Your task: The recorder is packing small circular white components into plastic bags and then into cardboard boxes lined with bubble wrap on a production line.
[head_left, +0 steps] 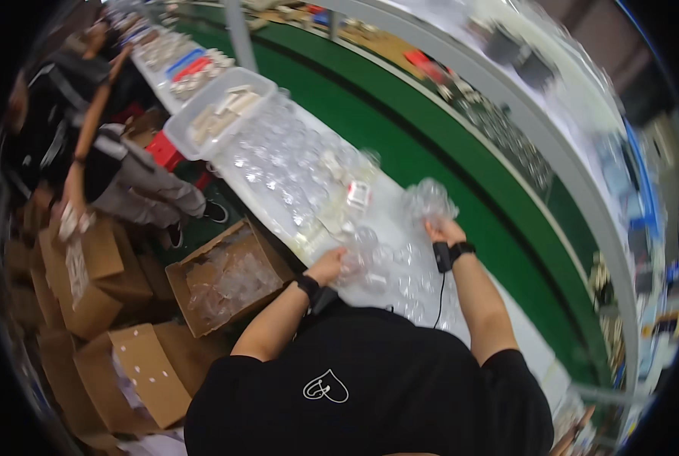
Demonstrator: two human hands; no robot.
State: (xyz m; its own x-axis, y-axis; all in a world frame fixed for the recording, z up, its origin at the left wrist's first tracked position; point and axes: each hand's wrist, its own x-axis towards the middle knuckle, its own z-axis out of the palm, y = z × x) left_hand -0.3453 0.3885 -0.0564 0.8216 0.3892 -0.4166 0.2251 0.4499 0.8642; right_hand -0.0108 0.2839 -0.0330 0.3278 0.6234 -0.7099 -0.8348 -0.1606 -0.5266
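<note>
Over the white table, my right hand [446, 232] is closed on the near edge of a clear plastic blister tray [429, 201], which is raised and blurred. My left hand [328, 266] is closed at the edge of another clear plastic blister piece [366, 258] near the table's left edge. Its fingertips are partly lost in the shine. More clear moulded blister trays [286, 159] cover the table ahead, with rounded hollows. Among them lie a small white box with red print [358, 195] and some pale pieces.
A translucent bin [229, 106] with off-white parts stands farther up the table. An open carton [229, 281] of clear plastic is at the left, beside more cartons [153, 372]. Another person [88, 152] stands there. A green conveyor belt [400, 144] runs along the right.
</note>
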